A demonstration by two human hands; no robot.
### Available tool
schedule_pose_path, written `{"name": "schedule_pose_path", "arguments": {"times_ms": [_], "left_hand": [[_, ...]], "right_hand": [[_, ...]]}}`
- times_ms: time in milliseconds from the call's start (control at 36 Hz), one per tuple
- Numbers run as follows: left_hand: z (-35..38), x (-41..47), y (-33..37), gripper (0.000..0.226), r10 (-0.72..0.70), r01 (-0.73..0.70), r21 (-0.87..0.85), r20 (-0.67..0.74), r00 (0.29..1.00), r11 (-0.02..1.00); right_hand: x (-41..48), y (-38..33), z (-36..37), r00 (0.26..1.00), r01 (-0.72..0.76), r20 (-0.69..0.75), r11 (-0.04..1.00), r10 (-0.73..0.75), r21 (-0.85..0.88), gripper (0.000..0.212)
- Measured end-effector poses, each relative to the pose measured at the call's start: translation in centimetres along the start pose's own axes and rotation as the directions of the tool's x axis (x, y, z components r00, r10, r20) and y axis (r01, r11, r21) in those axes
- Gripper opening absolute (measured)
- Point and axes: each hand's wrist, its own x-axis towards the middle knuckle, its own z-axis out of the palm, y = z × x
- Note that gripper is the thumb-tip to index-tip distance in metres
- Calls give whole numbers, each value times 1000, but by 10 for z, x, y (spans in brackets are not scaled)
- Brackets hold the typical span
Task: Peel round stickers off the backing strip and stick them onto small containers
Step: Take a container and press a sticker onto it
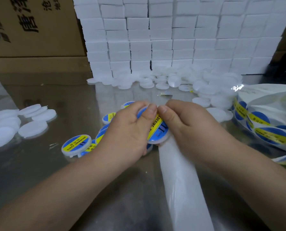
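Left hand point(129, 129): fingers curled round the near-left edge of a small container point(156, 141), thumb laid over its top edge.
Right hand point(189, 125): grips the same container from the right, thumb pressed down on the face; the fingers are hidden behind it.
Thumbs: tip to tip at the container's upper rim.
Round sticker point(157, 125): blue with a yellow band, lying on the container's face, tilted, between the two hands and partly under both thumbs.
Backing strip point(185, 189): bare white, runs from under the container and right hand down toward the wearer.
Sticker roll point(262, 124): to the right of the right hand, well apart, blue-and-yellow rounds showing.
Labelled containers point(76, 145): a loose pile just left of and under the left hand.
Plain white containers point(172, 80): heaped at the back; more point(14, 124) lie far left.
Foam blocks point(172, 39): stacked as a wall behind the heap.
Cardboard box point(30, 25): back left.
Table point(55, 172): shiny metal.
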Motion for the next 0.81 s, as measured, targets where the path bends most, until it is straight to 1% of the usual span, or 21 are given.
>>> {"name": "schedule_pose_path", "arguments": {"times_ms": [83,167,194,278,306,361,417,528,611,667,694,750,778,806], "left_hand": [[-2,0,-3,32,23,-23,65,1,1000,998],[-6,0,-5,40,60,-60,134,4,998,989],[-7,1,-6,38,49,-49,140,3,999,989],[-8,5,-9,9,23,-23,161,2,1000,987],[-7,6,-11,7,40,-38,192,-7,999,981],[-7,7,-13,9,84,-76,214,-26,996,974],[-9,8,-15,3,121,-105,233,-54,991,967],[-15,13,-17,11,169,-103,385,-141,975,917],[-21,20,-23,9,159,-56,475,-180,971,878],[-22,25,-28,19,150,-22,552,-189,970,834],[-22,28,-30,25,147,-10,610,-175,974,792],[-21,31,-34,32,151,-2,765,-125,981,645],[-20,32,-34,35,155,-3,826,-102,983,564],[-21,32,-33,37,177,-14,846,-95,980,533]], "right_hand": [[1,0,0,999,35,1,994,-35,-108,38],[0,0,0,998,49,-33,987,-55,-154,37],[0,1,0,998,47,-43,987,-54,-156,37],[1,1,-3,998,5,-61,988,-14,-156,37],[2,1,-4,998,-10,-61,988,1,-157,38],[2,3,-4,997,-46,-67,990,37,-134,41],[1,2,-4,993,-67,-103,995,58,-78,47],[1,-1,-5,978,-106,-183,994,103,-4,57],[1,0,-5,977,-104,-180,994,109,38,39],[1,2,-2,986,-48,-156,999,51,22,37],[0,2,-1,990,-7,-144,1000,10,18,35],[-2,0,2,990,88,-116,996,-86,14,30],[-2,-1,3,987,129,-101,992,-127,15,31],[-3,-2,4,984,161,-82,987,-159,23,35]]}}
